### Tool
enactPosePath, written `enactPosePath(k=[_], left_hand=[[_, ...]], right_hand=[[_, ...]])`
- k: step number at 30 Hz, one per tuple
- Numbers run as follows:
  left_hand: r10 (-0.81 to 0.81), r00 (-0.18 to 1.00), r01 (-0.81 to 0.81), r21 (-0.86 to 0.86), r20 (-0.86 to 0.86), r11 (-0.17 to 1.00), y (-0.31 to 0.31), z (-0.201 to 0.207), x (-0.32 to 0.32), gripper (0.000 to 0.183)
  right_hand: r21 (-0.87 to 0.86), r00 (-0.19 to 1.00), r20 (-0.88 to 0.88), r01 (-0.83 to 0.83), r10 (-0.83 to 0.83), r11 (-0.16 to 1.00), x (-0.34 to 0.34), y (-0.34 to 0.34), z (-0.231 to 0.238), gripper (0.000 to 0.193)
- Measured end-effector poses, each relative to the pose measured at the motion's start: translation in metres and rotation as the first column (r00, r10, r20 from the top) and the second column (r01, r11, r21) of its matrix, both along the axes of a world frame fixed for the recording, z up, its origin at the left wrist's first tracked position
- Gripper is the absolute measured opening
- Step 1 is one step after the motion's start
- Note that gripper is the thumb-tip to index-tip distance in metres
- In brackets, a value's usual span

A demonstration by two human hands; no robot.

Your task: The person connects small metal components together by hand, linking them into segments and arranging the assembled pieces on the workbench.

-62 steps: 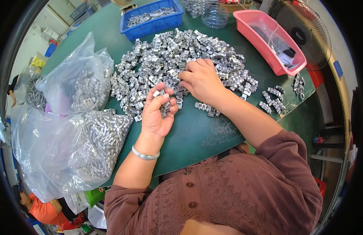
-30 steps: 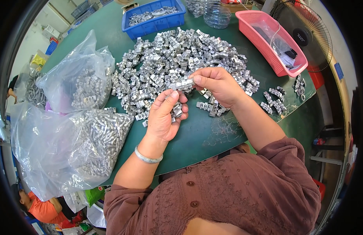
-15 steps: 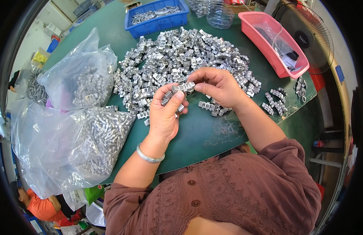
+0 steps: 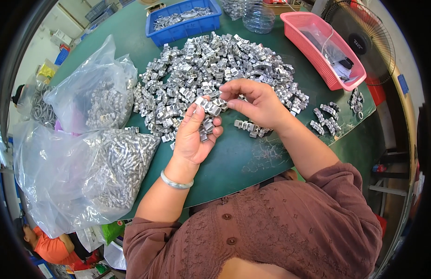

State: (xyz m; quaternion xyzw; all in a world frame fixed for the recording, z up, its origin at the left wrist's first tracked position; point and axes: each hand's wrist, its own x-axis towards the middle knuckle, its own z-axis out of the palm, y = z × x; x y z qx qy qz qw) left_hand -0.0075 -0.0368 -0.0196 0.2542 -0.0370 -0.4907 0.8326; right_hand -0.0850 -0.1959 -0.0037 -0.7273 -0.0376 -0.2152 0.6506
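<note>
My left hand is closed around several small silver metal link pieces, with the thumb pressing the uppermost one. More pieces sit in its curled fingers below. My right hand is curled at the right end of the uppermost piece, thumb and forefinger pinched together there; the exact contact is partly hidden. Behind both hands spreads a big heap of the same silver pieces on the green table. A short row of linked pieces lies just below my right hand.
Clear plastic bags of metal parts line the left side. At the back stands a blue bin of parts, beside a clear plastic jar. A pink basket, a fan and small link clusters are on the right.
The pieces in my left hand have turned, and its thumb has shifted up and left on the uppermost one. My right fingertips have moved slightly left.
</note>
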Motion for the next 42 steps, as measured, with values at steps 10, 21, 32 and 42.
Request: enactPosePath(k=[10, 21, 32, 42], left_hand=[[0.051, 0.995, -0.059, -0.096, -0.085, 0.994, 0.008, -0.003, 0.015, 0.022], [0.149, 0.988, -0.145, 0.072, -0.043, 0.987, 0.005, 0.0, 0.008, 0.012], [0.145, 0.988, -0.151, 0.151, 0.053, 0.977, 0.003, 0.001, 0.007, 0.016], [0.14, 0.986, -0.154, 0.176, 0.086, 0.972, 0.002, 0.0, 0.006, 0.017]], right_hand=[[-0.672, 0.955, 0.176, 0.294, -0.239, 0.679, 0.007, -0.01, -0.003, 0.018], [-0.944, 0.942, 0.198, 0.258, -0.271, 0.206, 0.013, 0.002, -0.005, 0.008], [-0.936, 0.963, 0.14, 0.204, -0.229, 0.287, 0.012, -0.007, -0.005, 0.011], [-0.953, 0.966, 0.097, 0.16, -0.239, 0.257, 0.013, -0.003, -0.008, 0.012]])
